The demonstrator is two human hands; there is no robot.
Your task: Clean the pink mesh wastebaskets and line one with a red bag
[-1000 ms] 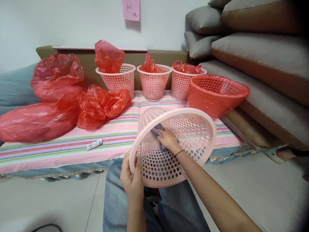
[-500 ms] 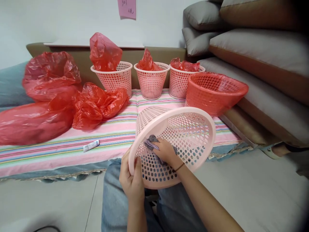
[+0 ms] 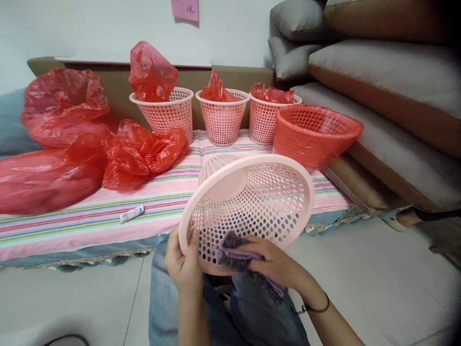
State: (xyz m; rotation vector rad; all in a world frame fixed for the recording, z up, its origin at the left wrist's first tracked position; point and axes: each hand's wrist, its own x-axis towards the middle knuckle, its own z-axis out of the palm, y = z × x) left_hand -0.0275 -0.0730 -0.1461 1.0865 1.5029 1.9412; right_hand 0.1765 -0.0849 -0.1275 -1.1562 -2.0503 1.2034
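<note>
A pale pink plastic basket [image 3: 248,175] with a holed wall lies tilted over my knees, its mouth turned toward me. My left hand [image 3: 185,264] grips the rim at the lower left, thumb inside. In my right hand [image 3: 272,259] is a bunched grey-purple cloth [image 3: 234,252], pressed at the lower front edge of the basket's mouth. Part of the cloth hangs below the rim. Those right fingers are closed around the cloth, and a dark band circles the wrist.
Three pink baskets [image 3: 220,120] holding red plastic bags stand along the back. A red-bag-covered basket [image 3: 306,139] leans at right beside stacked cushions [image 3: 378,77]. Red bags [image 3: 140,154] and a small white tube or packet [image 3: 131,214] lie on the striped cloth [image 3: 169,202].
My right hand has drawn the cloth from deep inside the basket out to its front rim. My left hand keeps its hold; the basket and the view have shifted slightly.
</note>
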